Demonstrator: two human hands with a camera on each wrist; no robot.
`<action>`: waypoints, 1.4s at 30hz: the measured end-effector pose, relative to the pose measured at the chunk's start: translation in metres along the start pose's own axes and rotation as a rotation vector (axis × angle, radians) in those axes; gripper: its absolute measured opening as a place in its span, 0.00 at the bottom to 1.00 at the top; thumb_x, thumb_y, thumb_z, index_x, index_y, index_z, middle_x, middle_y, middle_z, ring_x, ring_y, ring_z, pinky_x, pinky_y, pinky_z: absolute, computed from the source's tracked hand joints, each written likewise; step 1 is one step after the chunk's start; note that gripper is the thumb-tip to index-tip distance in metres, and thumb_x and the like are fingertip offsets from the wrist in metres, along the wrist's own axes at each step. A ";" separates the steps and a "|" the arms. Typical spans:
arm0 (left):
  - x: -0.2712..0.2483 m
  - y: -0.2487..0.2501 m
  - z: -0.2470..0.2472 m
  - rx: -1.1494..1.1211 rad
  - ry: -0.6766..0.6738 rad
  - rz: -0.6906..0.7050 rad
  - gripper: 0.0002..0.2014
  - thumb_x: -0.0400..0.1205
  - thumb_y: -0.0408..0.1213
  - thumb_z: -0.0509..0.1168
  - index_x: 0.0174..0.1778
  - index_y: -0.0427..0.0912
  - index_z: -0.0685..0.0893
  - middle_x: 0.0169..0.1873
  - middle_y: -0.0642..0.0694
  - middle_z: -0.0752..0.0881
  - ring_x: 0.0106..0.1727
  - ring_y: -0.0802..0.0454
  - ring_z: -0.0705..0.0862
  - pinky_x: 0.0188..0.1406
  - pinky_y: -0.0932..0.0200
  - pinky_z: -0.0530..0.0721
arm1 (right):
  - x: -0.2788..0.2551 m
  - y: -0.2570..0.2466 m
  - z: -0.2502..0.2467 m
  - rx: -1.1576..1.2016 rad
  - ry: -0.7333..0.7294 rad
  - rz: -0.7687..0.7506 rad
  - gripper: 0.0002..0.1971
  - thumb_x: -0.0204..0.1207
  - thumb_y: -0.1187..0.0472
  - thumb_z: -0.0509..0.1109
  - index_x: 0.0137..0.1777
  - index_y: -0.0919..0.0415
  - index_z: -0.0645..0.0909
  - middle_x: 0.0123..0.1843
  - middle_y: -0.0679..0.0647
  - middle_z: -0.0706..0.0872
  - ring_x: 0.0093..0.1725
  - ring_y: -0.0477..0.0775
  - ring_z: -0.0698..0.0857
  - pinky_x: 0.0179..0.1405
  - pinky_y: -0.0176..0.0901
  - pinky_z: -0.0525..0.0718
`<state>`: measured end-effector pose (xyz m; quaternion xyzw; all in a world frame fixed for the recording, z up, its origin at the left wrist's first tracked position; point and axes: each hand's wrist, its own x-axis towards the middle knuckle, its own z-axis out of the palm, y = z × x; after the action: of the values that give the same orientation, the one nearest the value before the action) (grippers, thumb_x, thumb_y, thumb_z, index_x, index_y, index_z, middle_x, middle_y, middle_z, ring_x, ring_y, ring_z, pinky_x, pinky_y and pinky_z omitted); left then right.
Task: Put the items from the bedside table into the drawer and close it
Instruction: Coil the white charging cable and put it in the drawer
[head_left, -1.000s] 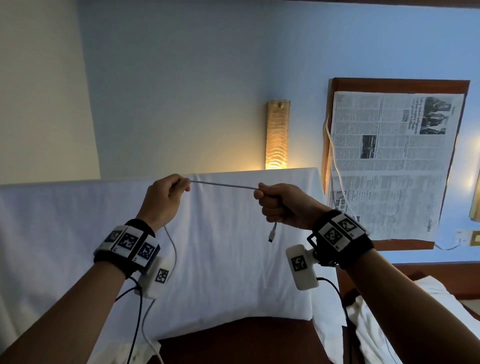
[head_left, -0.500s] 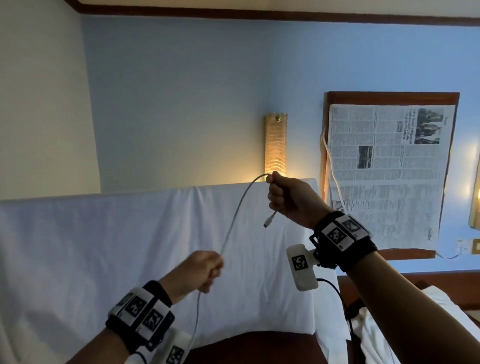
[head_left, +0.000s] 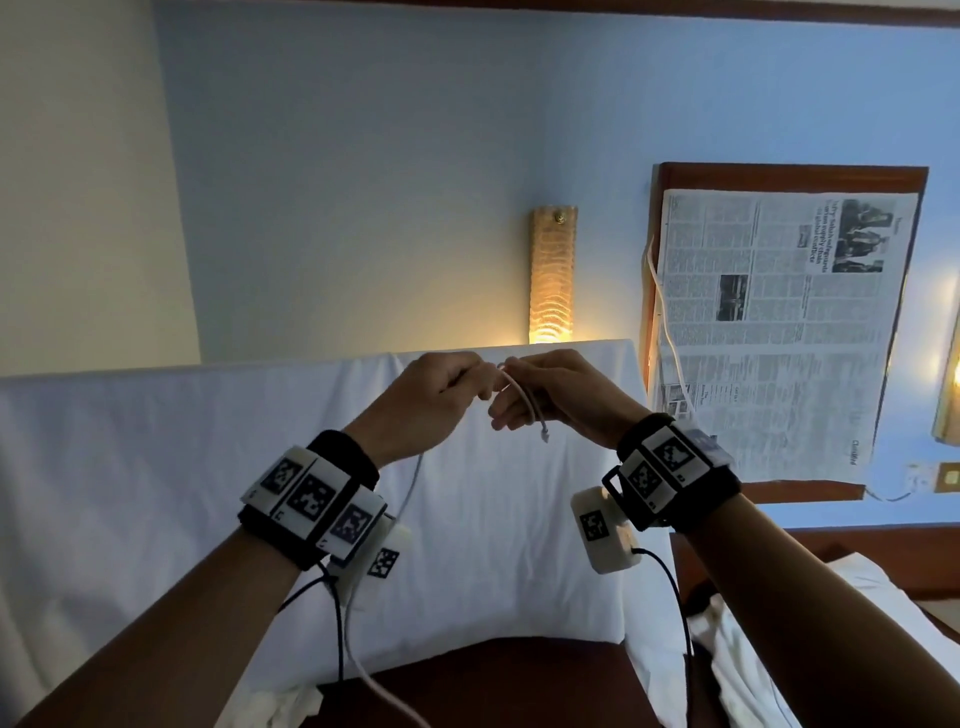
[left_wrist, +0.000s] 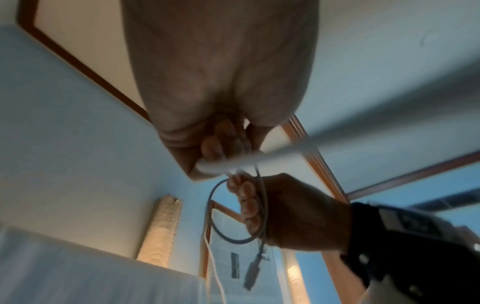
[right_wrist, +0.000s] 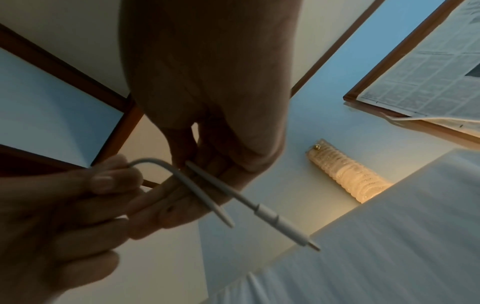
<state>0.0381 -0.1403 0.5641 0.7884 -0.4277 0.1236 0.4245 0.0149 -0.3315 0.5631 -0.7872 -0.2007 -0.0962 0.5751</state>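
A thin white charging cable (head_left: 525, 404) is held up in the air in front of me by both hands, which meet in the middle of the head view. My left hand (head_left: 475, 379) pinches the cable where it bends. My right hand (head_left: 511, 402) grips a small loop of it, and the plug end (head_left: 544, 436) dangles just below. The rest of the cable (head_left: 410, 493) hangs down past my left wrist. In the left wrist view the loop (left_wrist: 226, 228) lies round the right hand's fingers (left_wrist: 246, 205). The right wrist view has two strands and the plug (right_wrist: 285, 224) crossing my right palm. No drawer or bedside table top is in view.
A lit wall lamp (head_left: 552, 275) glows behind the hands. A newspaper (head_left: 779, 332) lies on a wood-framed panel at the right, with another white cord (head_left: 670, 332) along its edge. White cloth (head_left: 182, 493) spans the left and middle. Dark wood (head_left: 493, 686) shows at the bottom.
My left hand has risen from low left up to my right hand, folding the stretched cable into a loop. The right hand has dropped slightly and stayed on the plug end.
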 end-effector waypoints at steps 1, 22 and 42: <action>0.001 -0.004 0.001 0.062 0.065 0.044 0.16 0.88 0.41 0.56 0.35 0.44 0.79 0.17 0.59 0.73 0.21 0.61 0.68 0.24 0.72 0.66 | 0.000 0.002 0.001 0.003 -0.009 0.016 0.20 0.88 0.57 0.55 0.53 0.72 0.84 0.42 0.66 0.90 0.43 0.62 0.90 0.46 0.47 0.87; -0.005 -0.060 0.016 -0.133 0.100 -0.095 0.18 0.88 0.45 0.57 0.33 0.41 0.74 0.21 0.55 0.69 0.22 0.60 0.65 0.24 0.68 0.68 | 0.010 0.015 0.010 0.773 -0.126 0.125 0.15 0.87 0.58 0.52 0.39 0.58 0.73 0.22 0.43 0.59 0.20 0.42 0.61 0.24 0.34 0.59; -0.031 -0.001 0.025 -0.151 -0.367 -0.188 0.23 0.88 0.39 0.54 0.23 0.47 0.68 0.18 0.51 0.66 0.18 0.57 0.61 0.17 0.62 0.61 | -0.006 0.003 -0.003 0.042 0.095 0.030 0.15 0.87 0.58 0.59 0.49 0.69 0.81 0.42 0.64 0.91 0.41 0.59 0.90 0.44 0.45 0.88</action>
<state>0.0162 -0.1422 0.5308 0.8001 -0.4303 -0.0948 0.4070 0.0109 -0.3363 0.5593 -0.7726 -0.1630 -0.1207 0.6016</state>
